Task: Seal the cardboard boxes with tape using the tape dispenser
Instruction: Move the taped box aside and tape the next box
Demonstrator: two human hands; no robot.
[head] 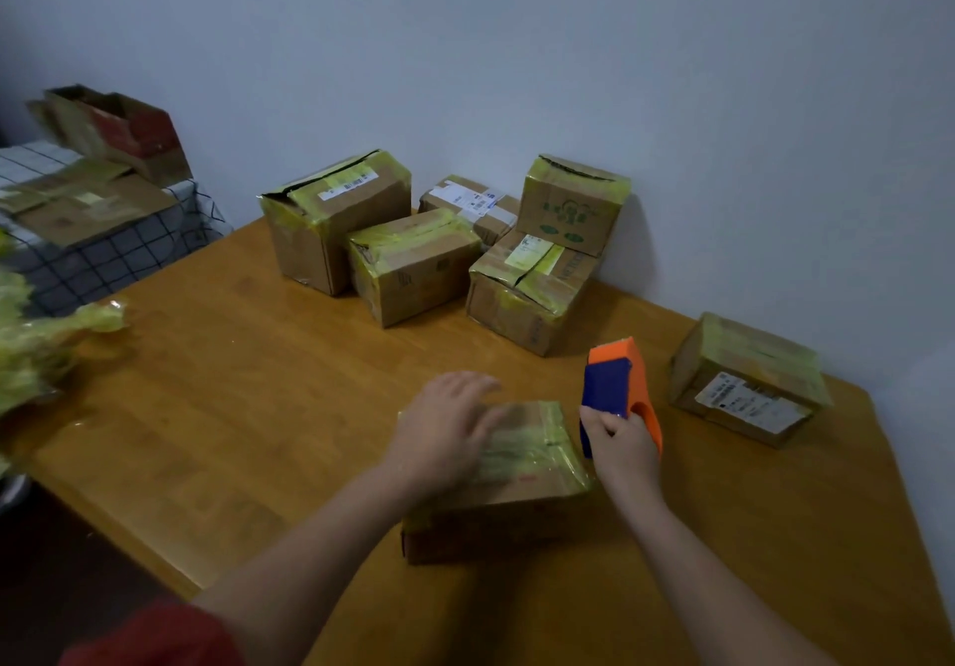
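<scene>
Here the box lies on the wooden surface in front of the person, its long axis running left to right, the right end swung slightly nearer. Its top is wrapped in wrinkled yellow-green tape; its brown front side is in shadow. The left hand, blurred, lies flat on the top with its fingers straight. The right hand grips the orange and blue dispenser, held upright just beside the box's far right corner. Bare wood lies to the left, up to the slanting edge. Five taped boxes stand by the wall, and another taped box sits at the right.
</scene>
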